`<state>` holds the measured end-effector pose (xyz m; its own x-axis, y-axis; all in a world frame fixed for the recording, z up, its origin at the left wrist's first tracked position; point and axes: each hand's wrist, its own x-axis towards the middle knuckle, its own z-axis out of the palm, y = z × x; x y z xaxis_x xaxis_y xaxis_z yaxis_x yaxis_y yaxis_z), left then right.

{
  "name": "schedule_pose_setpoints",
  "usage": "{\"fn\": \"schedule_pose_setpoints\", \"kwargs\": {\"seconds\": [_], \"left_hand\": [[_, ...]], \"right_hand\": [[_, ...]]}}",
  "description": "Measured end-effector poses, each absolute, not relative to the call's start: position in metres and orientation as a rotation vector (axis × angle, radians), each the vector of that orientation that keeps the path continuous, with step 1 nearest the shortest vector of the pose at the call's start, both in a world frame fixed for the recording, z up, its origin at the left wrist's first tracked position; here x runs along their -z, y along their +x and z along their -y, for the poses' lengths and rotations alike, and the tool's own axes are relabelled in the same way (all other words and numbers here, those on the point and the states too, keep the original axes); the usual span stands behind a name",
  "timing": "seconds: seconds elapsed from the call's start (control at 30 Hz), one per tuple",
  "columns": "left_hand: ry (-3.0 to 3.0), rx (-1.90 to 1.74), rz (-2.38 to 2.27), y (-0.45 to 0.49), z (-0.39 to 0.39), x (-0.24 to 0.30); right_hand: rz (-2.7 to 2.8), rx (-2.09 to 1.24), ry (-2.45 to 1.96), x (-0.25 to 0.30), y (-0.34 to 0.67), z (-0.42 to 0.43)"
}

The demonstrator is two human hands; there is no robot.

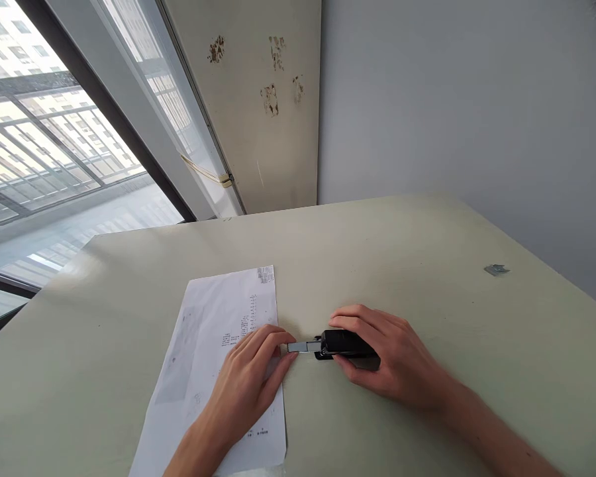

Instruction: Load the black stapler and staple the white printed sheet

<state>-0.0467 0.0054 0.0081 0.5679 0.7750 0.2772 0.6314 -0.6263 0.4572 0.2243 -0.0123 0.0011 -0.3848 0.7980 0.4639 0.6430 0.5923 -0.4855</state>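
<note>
While the right hand (pixel 397 361) curls around a black stapler (pixel 346 342), its fingers over the far side and its thumb along the near side, the left hand (pixel 246 377) pinches the outer end of a silvery metal strip (pixel 305 346) between thumb and fingertips. The strip juts leftward from the stapler's left end, bridging the gap between the two hands. The stapler rests on the pale tabletop (pixel 377 252), just right of a printed sheet of paper (pixel 203 364), and the left hand and wrist lie across that sheet, covering part of its print. Well apart, near the right edge of the tabletop, sits a small cluster of grey pieces (pixel 496 269), too small to identify. Beyond the far edge stand a stained beige panel (pixel 278 132) and a plain wall (pixel 467 99), with a window (pixel 54 126) at left.
</note>
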Motion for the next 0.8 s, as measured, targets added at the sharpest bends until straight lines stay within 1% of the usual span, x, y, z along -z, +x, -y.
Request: {"fn": "schedule_pose_setpoints", "kwargs": {"seconds": [0.8], "left_hand": [[2.495,-0.627,-1.162,-0.037,-0.005,-0.008]], "right_hand": [[2.139,-0.301,-1.143,-0.001,0.224,0.013]]}}
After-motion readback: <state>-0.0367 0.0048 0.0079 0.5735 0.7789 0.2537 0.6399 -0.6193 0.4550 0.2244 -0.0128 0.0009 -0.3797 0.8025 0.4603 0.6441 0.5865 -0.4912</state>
